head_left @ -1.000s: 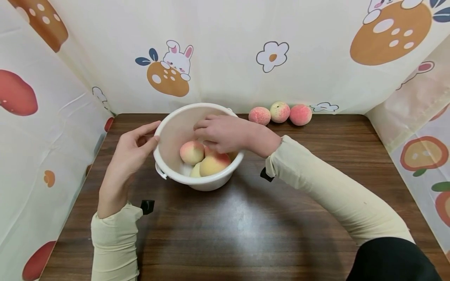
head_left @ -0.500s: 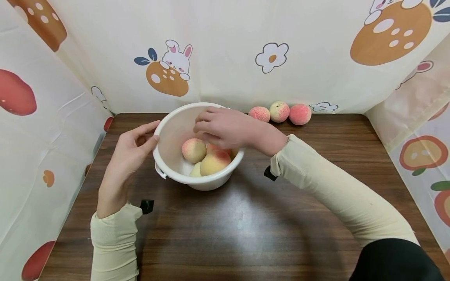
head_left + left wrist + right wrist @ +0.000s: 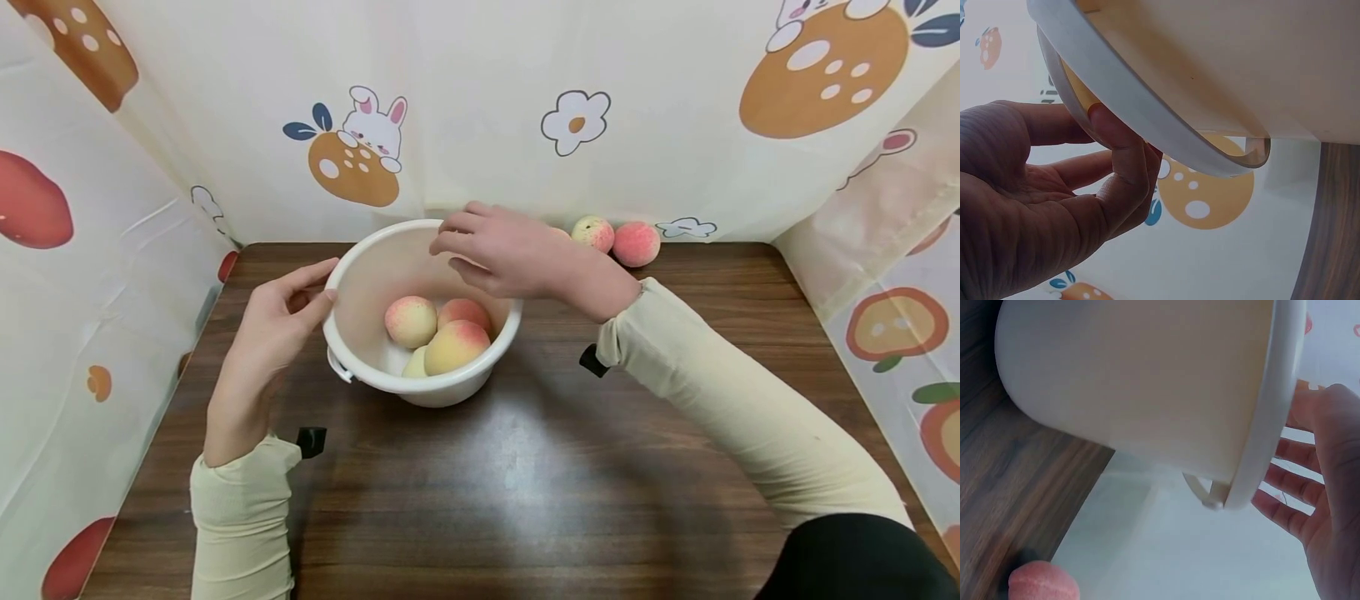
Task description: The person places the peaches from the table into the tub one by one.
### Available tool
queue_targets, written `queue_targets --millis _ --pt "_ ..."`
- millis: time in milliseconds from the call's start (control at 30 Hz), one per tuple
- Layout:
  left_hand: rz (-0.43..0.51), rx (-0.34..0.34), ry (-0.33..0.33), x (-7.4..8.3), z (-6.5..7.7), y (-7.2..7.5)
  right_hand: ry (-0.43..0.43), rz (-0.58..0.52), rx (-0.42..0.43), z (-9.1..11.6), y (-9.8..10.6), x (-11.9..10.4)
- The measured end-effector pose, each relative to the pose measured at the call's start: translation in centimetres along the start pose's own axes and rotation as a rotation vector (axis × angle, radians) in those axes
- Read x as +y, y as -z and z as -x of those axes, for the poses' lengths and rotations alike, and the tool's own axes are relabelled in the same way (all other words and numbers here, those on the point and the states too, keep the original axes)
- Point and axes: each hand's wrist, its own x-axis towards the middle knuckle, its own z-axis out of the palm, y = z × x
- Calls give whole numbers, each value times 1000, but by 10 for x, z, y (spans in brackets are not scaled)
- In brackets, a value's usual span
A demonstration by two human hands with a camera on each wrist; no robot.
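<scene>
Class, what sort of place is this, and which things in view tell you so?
Likely a small staged tabletop booth: printed sheets enclose the back and both sides of a wooden table, where a bucket holds peaches.

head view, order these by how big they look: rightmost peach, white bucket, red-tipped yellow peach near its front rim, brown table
Largest to smallest:
Brown table
White bucket
Red-tipped yellow peach
Rightmost peach
The last lies farther back, so the two peaches' true size order is unsure.
</scene>
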Motion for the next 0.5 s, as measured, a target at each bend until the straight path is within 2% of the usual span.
queue_targets --millis 267,500 --pt "10 0 -6 -1 0 0 -61 12 34 12 6 9" --pt "-1 -2 -12 0 1 1 -127 -12 97 23 3 22"
